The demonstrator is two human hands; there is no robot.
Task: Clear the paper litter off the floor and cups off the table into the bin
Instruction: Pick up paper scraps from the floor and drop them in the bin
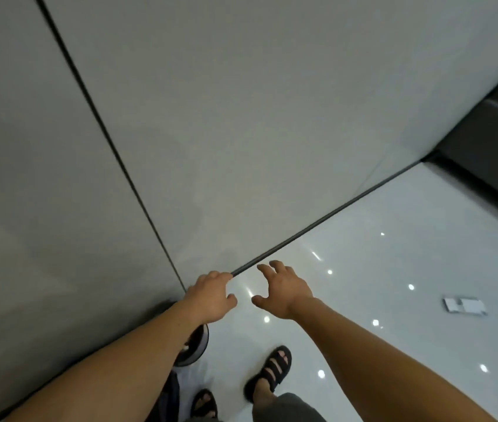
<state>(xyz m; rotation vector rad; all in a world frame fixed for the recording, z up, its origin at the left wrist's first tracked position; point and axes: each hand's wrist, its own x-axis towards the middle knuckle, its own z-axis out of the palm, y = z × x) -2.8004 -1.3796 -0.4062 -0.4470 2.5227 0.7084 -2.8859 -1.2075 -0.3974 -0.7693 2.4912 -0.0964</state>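
The left hand (211, 295) hangs out in front of the person with its fingers loosely bent, and I can see nothing in it. Under that forearm, close to the wall, sits a round white-rimmed container that I take to be the bin (202, 345), though the arm covers most of it. Just to the right, the right hand (284, 290) is spread wide and empty, palm toward the glossy floor (378, 269).

The one piece of paper litter (465, 306) in sight lies flat on the floor, well off to the right of the right hand and a little nearer the person's feet. Its long side runs roughly left to right. The right hand is clearly the nearer one, so my guess is that it reaches out sideways and down while the bin stays on the opposite side. No desk or cups are in view.
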